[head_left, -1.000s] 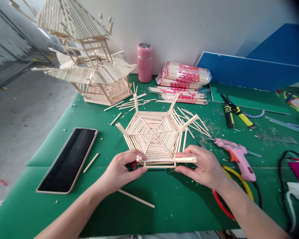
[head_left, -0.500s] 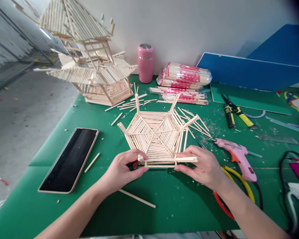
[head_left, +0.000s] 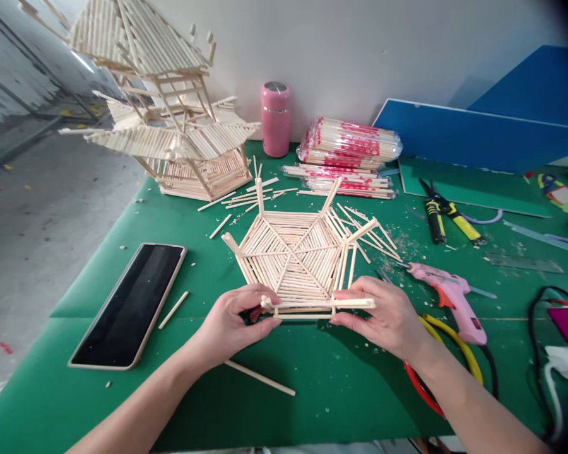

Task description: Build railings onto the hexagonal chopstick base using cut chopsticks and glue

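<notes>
In the head view a six-sided base [head_left: 307, 268] of round wooden sticks lies on the table, with stick posts rising at its corners. At its near edge a thin wooden stick [head_left: 305, 316] runs between two short uprights. My left hand [head_left: 236, 320] is closed, pinching the left end of this stick with thumb and fingers. At the right end, the thumb and fingers of my right hand [head_left: 383, 318] pinch it by the near corner post [head_left: 355, 303]. Fingertips partly hide both joints. A loose stick [head_left: 260, 378] lies below my left hand.
A tiered stick pavilion model [head_left: 170, 139] stands back left, beside a pink flask [head_left: 275, 120] and packaged chopsticks [head_left: 350, 142]. The phone [head_left: 130, 302] lies left. On the right are a pink glue gun [head_left: 442, 287], yellow-handled cutters [head_left: 447, 214], coloured cables [head_left: 459, 350] and loose sticks [head_left: 372, 230].
Both hands keep the same grip and place on the stick. The view has shifted very slightly; nothing else has visibly moved.
</notes>
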Demonstrator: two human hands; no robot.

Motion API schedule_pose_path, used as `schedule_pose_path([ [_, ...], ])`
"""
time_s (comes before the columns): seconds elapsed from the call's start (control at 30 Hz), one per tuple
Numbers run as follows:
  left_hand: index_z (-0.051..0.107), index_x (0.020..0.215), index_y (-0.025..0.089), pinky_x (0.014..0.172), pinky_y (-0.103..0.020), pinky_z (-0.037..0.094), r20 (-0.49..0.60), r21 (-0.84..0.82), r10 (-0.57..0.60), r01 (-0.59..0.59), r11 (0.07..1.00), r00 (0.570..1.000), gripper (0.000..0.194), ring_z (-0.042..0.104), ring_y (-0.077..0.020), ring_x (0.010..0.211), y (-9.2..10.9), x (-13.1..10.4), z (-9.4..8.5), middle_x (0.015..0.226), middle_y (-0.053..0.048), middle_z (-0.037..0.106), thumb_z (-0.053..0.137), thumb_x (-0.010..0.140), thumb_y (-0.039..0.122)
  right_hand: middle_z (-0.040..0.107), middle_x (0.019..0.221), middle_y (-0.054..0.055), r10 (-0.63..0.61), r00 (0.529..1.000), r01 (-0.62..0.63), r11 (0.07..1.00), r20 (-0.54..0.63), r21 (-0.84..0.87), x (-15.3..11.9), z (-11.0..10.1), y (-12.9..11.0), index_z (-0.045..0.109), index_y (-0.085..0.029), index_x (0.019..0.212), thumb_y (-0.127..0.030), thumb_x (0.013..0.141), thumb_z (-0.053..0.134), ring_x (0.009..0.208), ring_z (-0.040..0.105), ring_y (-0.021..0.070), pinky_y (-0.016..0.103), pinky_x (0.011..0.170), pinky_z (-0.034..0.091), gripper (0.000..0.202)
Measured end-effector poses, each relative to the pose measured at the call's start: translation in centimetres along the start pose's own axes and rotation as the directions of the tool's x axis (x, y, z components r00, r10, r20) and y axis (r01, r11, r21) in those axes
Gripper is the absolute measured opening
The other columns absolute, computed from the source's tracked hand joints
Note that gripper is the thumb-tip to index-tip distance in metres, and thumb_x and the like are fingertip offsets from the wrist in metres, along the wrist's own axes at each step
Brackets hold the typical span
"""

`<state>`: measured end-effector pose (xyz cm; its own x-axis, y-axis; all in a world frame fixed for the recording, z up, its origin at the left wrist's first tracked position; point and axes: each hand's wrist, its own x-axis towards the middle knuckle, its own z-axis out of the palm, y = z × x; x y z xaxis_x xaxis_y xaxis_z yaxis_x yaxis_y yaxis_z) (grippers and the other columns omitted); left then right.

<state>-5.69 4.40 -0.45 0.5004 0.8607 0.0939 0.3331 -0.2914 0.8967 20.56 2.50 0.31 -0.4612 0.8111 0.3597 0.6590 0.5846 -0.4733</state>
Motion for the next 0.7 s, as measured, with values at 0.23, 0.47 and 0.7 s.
schedule_pose_path([
  [0.23,0.062,0.081,0.015,0.052,-0.019,0.045,0.003,0.002,0.017,-0.017,1.0,1.0,0.008,0.055,-0.0092,0.059,-0.04,0.06,-0.12,0.083,-0.005,0.064,0.06,0.074,0.017,0.06,0.073,0.002,-0.011,1.0,0.011,1.0,-0.004,0.011,0.04,-0.07,0.03,0.061,-0.018,0.093,-0.035,0.076,0.063,0.068,0.057,0.0137,0.027,0.06,0.044,0.024],
  [0.47,0.061,0.083,0.015,0.054,-0.019,0.045,0.027,0.009,0.03,-0.031,0.999,0.999,0.008,0.054,-0.0087,0.061,-0.54,-0.11,-0.14,0.086,-0.005,0.063,0.06,0.075,0.015,0.06,0.072,0.002,-0.006,1.0,0.006,0.999,-0.009,0.033,-0.03,0.06,0.21,0.061,-0.019,0.092,-0.034,0.075,0.064,0.066,0.056,0.0136,0.027,0.059,0.043,0.023],
  [0.7,0.061,0.085,0.016,0.054,-0.019,0.045,0.057,0.005,0.011,-0.012,1.0,0.998,0.009,0.055,-0.0092,0.063,-0.66,-0.26,-0.15,0.089,-0.005,0.062,0.059,0.076,0.016,0.06,0.071,0.001,-0.008,1.0,0.009,0.999,-0.019,0.036,0.1,0.07,0.14,0.06,-0.019,0.091,-0.034,0.075,0.064,0.065,0.056,0.0129,0.026,0.057,0.042,0.022],
])
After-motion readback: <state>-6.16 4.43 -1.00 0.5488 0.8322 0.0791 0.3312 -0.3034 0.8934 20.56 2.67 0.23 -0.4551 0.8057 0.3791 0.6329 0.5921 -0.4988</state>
